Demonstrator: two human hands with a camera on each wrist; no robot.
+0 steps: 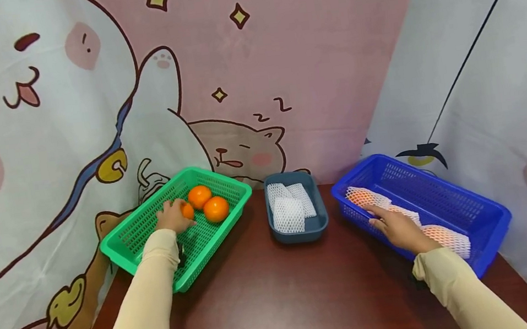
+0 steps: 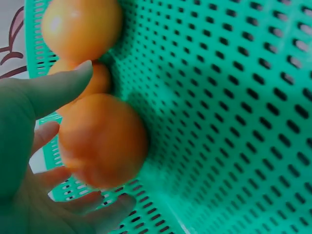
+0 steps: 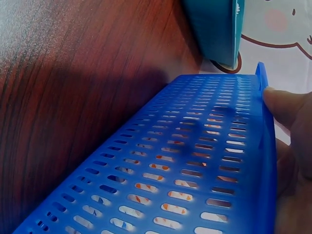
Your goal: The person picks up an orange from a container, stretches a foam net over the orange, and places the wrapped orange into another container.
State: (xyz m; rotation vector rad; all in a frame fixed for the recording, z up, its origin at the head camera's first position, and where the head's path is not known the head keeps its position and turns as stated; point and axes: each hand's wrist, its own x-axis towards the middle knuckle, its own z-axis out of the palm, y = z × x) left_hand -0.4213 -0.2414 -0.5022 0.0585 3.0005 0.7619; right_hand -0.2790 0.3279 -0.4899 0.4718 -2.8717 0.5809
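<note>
In the head view three oranges lie in the green basket (image 1: 191,270) on the left. My left hand (image 1: 172,216) reaches in beside the nearest orange (image 2: 102,141); its thumb is stretched out and its fingers are spread along the fruit's side. The other two oranges, one of them the orange (image 1: 216,209), sit close by. My right hand (image 1: 402,229) lies over the near rim of the blue basket (image 1: 487,213), thumb at the rim and fingers inside, partly hidden behind the wall. Near those fingers is an orange in a white foam net (image 1: 368,198).
Between the baskets stands a small dark blue-grey bin (image 1: 300,236) with several white foam nets (image 1: 289,215). Another netted orange (image 1: 447,239) lies at the blue basket's near end. All stand on a dark brown table (image 1: 281,301) before a printed cloth backdrop (image 1: 321,68).
</note>
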